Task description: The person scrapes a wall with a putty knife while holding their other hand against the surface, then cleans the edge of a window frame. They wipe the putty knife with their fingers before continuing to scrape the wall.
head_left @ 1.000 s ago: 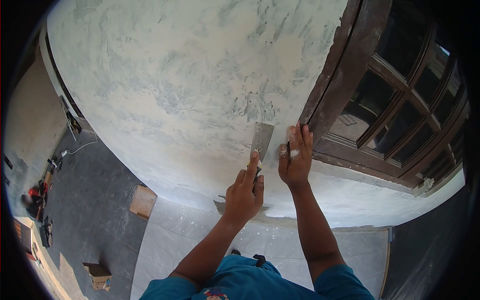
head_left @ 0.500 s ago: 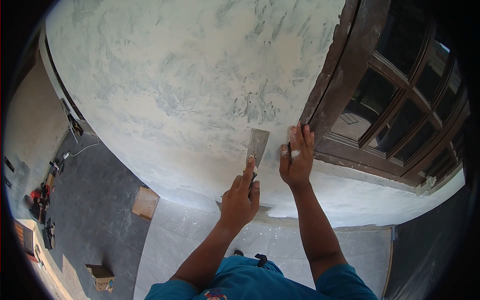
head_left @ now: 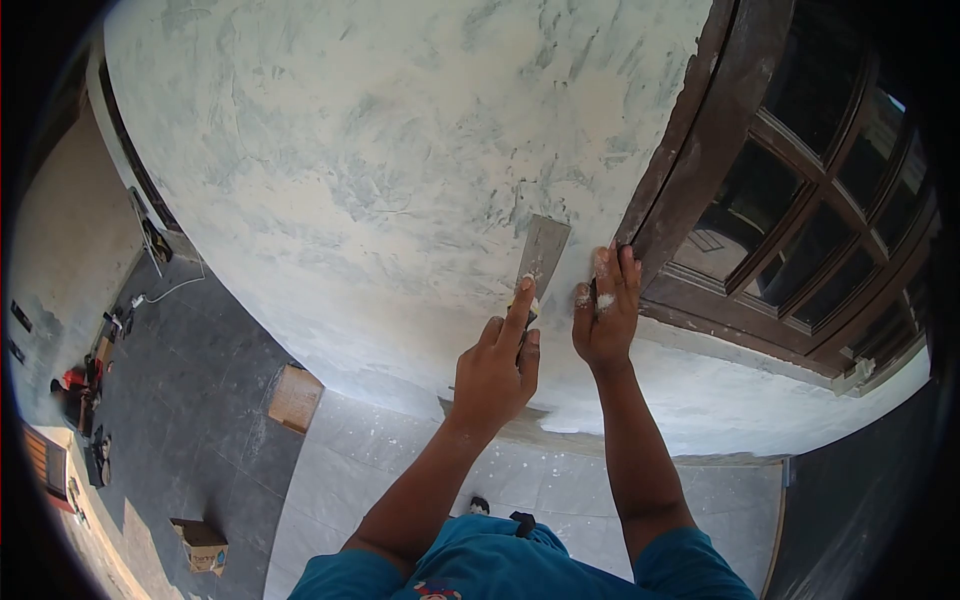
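My left hand (head_left: 492,378) grips the handle of a putty knife (head_left: 544,250), its index finger stretched along the metal blade. The blade lies against the wall (head_left: 380,150), which is coated with patchy white and grey plaster. To the right, my right hand (head_left: 606,325) is at the wall beside the lower corner of the brown window frame (head_left: 690,180). White paste marks its fingers, and something dark shows between thumb and fingers, too hidden to make out.
A dark floor (head_left: 190,400) lies at the left, with a flat brown board (head_left: 295,398), an open cardboard box (head_left: 203,548) and a cluster of tools (head_left: 100,365). Pale, speckled tiles (head_left: 350,480) run below the wall. A shoe (head_left: 479,505) shows near the blue shirt.
My left hand and the putty knife have moved up and to the right along the wall. My right hand has shifted slightly right in view, and the whole view has shifted a little.
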